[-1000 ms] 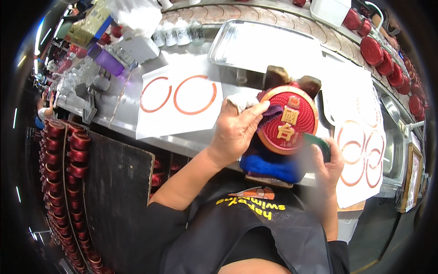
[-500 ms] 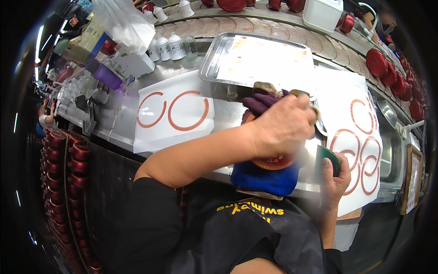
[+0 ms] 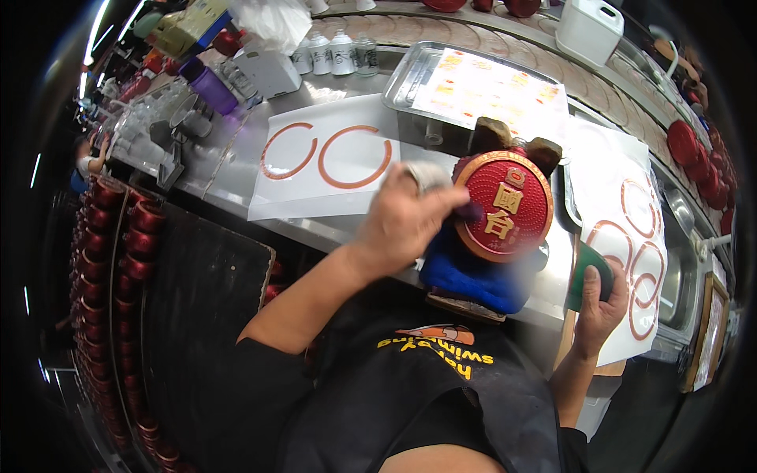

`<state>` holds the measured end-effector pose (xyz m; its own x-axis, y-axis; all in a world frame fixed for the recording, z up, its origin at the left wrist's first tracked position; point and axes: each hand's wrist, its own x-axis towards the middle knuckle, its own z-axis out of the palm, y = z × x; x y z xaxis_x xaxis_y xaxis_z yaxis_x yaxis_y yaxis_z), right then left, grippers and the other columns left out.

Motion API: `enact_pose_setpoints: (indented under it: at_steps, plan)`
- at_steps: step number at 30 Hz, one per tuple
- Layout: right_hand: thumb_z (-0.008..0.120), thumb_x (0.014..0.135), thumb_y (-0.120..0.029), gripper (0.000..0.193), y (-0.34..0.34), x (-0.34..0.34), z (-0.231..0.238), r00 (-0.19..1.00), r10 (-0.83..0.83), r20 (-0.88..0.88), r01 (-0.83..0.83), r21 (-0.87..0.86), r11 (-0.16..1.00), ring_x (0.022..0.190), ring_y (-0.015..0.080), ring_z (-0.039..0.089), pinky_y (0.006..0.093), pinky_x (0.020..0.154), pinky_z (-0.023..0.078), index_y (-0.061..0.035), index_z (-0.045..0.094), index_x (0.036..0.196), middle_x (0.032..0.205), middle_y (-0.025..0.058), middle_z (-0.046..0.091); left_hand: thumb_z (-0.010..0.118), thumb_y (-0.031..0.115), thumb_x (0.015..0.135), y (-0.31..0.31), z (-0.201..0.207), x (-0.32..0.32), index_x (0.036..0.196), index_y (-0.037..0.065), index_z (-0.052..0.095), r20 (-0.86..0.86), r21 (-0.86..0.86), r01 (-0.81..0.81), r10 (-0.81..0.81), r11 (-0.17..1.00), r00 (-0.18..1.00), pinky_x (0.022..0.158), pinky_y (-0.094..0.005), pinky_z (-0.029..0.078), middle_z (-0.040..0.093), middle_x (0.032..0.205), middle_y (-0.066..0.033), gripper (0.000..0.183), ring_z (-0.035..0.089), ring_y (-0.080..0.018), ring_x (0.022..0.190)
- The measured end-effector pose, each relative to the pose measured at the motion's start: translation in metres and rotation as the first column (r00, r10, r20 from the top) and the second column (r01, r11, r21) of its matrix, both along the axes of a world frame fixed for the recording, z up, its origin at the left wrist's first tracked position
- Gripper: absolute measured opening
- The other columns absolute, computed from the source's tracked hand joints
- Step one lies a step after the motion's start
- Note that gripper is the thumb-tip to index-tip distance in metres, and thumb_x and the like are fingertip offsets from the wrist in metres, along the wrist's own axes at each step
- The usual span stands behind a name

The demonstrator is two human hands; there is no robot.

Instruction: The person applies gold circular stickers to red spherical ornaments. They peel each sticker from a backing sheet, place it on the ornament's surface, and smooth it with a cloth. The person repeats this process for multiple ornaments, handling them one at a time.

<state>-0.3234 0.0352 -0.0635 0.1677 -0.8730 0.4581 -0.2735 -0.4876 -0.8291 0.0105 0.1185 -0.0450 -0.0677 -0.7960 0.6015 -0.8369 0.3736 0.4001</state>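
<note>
Swung leftward across red disc point(image 3: 530, 206), left hand point(image 3: 397, 217) clutches pale cloth point(image 3: 430, 176); right hand point(image 3: 603, 311) grips green tool point(image 3: 584, 276); slip could scratch disc.

There are two hands point(image 3: 394, 225) point(image 3: 603, 307), one gold-lettered disc point(image 3: 511, 206) and one green tool point(image 3: 586, 276).

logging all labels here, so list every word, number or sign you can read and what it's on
Wording isn't copied out here, only where it stands.
Round red disc with copper-coloured rim: large gold characters, legible; smaller ones too small.
Black cloth apron: yellow letters, upside down, legible.
Small white-and-clear bottles: black characters, too blurred.
Brown-framed white sheet: too small to read.
</note>
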Motion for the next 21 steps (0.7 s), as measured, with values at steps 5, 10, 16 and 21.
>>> enact_pose_setpoints:
  at_steps: [5,10,16,21]
  plan:
    - [0.07,0.1,-0.012,0.022,-0.015,-0.013,-0.004,0.997,-0.057,0.057,0.052,0.099,0.994,0.085,0.0098,0.06,0.0232,0.073,0.05,0.003,0.065,0.115,0.098,0.0044,0.066,0.053,0.049,0.106,-0.068,-0.001,0.018,0.129,0.0,0.066,-0.85,0.5,0.495,0.295,0.711,0.436,0.105,-0.0314,0.044,0.064,0.134,-0.0129,0.056,0.058,-0.0206,0.125]
    - [0.067,0.102,-0.013,0.024,-0.019,-0.026,-0.014,0.995,-0.081,0.063,0.073,0.124,0.99,0.09,0.0147,0.064,0.0253,0.078,0.053,0.0048,0.064,0.118,0.104,0.0083,0.068,0.064,0.059,0.098,-0.095,0.015,-0.001,0.125,0.0,0.069,-0.809,0.517,0.506,0.201,0.69,0.552,0.099,-0.033,0.05,0.071,0.119,-0.0152,0.066,0.065,-0.0206,0.112]
    - [0.068,0.103,-0.018,0.024,-0.024,-0.032,-0.017,0.989,-0.092,0.117,0.081,0.097,0.992,0.074,0.0072,0.062,0.0209,0.064,0.053,-0.0003,0.065,0.12,0.095,0.0026,0.069,0.072,0.055,0.092,-0.1,0.044,-0.009,0.123,-0.003,0.069,-0.644,0.611,0.452,0.076,0.65,0.762,0.085,-0.0346,0.057,0.073,0.113,-0.0188,0.065,0.071,-0.0259,0.101]
    - [0.068,0.104,-0.021,0.028,-0.038,-0.035,-0.028,0.984,-0.026,0.177,0.009,0.094,0.996,0.078,0.0108,0.064,0.0225,0.066,0.055,0.0012,0.065,0.121,0.096,0.0067,0.07,0.075,0.046,0.085,-0.101,0.061,-0.03,0.122,0.002,0.073,-0.3,0.526,0.225,-0.069,0.82,0.951,0.092,-0.0387,0.057,0.072,0.118,-0.0255,0.057,0.072,-0.036,0.104]
